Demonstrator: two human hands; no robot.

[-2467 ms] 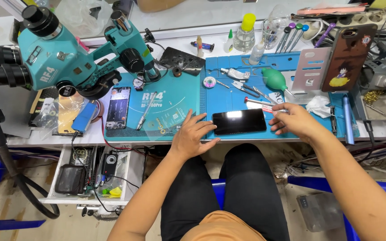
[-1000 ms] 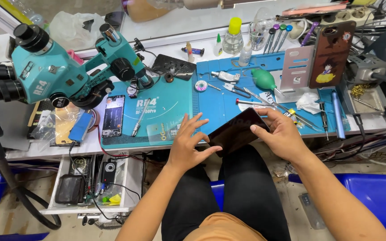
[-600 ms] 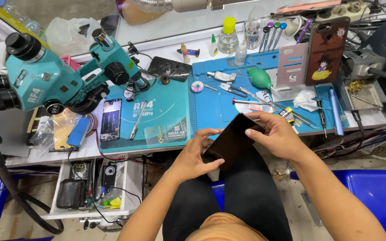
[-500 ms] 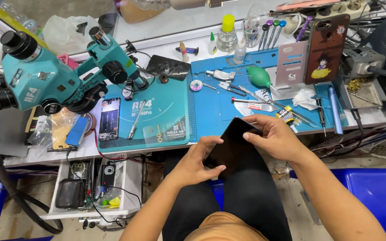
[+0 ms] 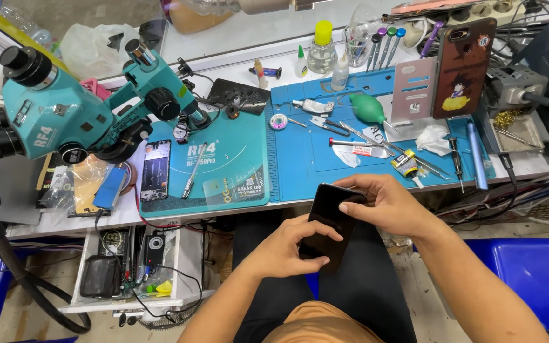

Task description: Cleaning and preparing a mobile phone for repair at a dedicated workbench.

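Both my hands hold a black smartphone (image 5: 332,216) above my lap, just in front of the workbench edge. My left hand (image 5: 290,248) grips its lower end, thumb across the dark screen. My right hand (image 5: 386,203) wraps the upper end from the right, fingers curled over the top edge. The phone is tilted, its top pointing toward the bench.
A blue repair mat (image 5: 351,149) carries tweezers, a glue tube, a green air blower (image 5: 368,108) and screwdrivers. A teal microscope (image 5: 77,108) stands at left over a teal mat (image 5: 223,165) with an opened phone (image 5: 155,170). An open drawer (image 5: 128,267) sits below left.
The phone was lying on the blue mat under my hands; I have lifted it off the bench and drawn it toward my lap, both hands now gripping it.
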